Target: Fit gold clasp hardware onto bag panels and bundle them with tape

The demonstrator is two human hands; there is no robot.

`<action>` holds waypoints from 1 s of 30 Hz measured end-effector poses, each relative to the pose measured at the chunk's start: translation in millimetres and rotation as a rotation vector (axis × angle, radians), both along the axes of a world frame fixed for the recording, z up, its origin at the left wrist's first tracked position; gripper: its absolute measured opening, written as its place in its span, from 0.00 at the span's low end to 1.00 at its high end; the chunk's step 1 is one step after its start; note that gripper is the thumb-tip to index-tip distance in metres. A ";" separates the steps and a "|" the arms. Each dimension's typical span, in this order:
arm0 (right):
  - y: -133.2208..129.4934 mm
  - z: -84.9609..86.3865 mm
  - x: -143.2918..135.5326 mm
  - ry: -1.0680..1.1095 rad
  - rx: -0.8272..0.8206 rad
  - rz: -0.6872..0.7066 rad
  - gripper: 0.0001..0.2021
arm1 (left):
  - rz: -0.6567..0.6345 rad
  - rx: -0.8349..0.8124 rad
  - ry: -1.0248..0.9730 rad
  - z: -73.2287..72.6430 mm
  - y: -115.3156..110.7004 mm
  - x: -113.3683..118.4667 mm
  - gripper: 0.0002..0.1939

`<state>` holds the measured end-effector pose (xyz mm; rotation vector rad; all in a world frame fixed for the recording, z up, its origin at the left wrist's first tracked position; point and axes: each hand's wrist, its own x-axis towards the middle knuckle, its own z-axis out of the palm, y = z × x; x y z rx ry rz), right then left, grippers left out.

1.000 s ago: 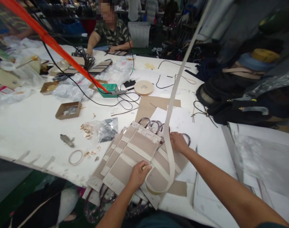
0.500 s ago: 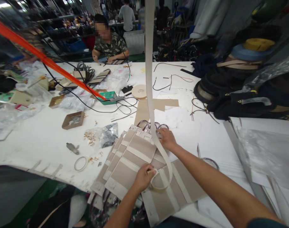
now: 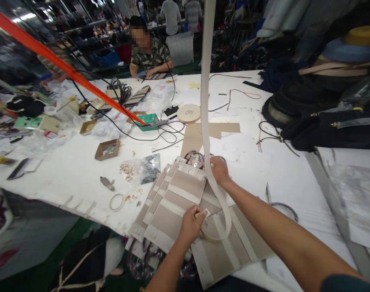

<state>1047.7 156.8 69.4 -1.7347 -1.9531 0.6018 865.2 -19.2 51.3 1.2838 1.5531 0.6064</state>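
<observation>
My left hand (image 3: pixel 191 226) is closed in a pinch on the end of a long pale tape (image 3: pixel 206 101). The tape hangs from above the view and loops down over the panels before curving back to those fingers. My right hand (image 3: pixel 220 171) is at the far end of the panels, beside the tape and the dark handles (image 3: pixel 196 159). Its fingers look curled and are partly hidden, so I cannot make out what they grip. Beneath both hands lie several overlapping beige panels (image 3: pixel 163 223) with pale strips across them. Another striped panel (image 3: pixel 215 259) lies nearest me.
A tape roll (image 3: pixel 188 113) and brown card (image 3: pixel 224 129) lie beyond the panels. Left are small gold parts (image 3: pixel 128 171), a small open box (image 3: pixel 107 150) and a ring of tape (image 3: pixel 116 202). An orange strap (image 3: pixel 96 93) slants overhead. Dark bags (image 3: pixel 318 121) are piled right. A co-worker (image 3: pixel 151 54) sits opposite.
The whole scene has shifted to the right in view as the camera turned. My left hand still pinches the tape end, and my right hand remains near the handles.
</observation>
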 end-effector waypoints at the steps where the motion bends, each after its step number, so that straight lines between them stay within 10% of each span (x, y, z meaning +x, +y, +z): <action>1: -13.9 2.4 7.6 0.016 0.006 0.035 0.16 | 0.008 0.000 -0.011 2.7 2.2 1.0 0.17; 6: -49.8 10.3 1.6 0.024 -0.008 0.174 0.17 | -0.002 0.011 -0.035 11.3 12.4 9.7 0.16; 13: 30.9 1.1 -65.3 -0.013 -0.093 0.138 0.13 | -0.003 0.025 0.069 20.1 4.2 14.4 0.15; 19: 47.2 -0.8 -50.8 0.040 -0.179 0.139 0.15 | 0.079 0.053 0.042 16.7 -2.0 2.9 0.16; 30: -97.4 22.9 20.2 0.356 -0.320 0.505 0.10 | 0.001 0.122 0.054 33.4 21.5 -1.8 0.13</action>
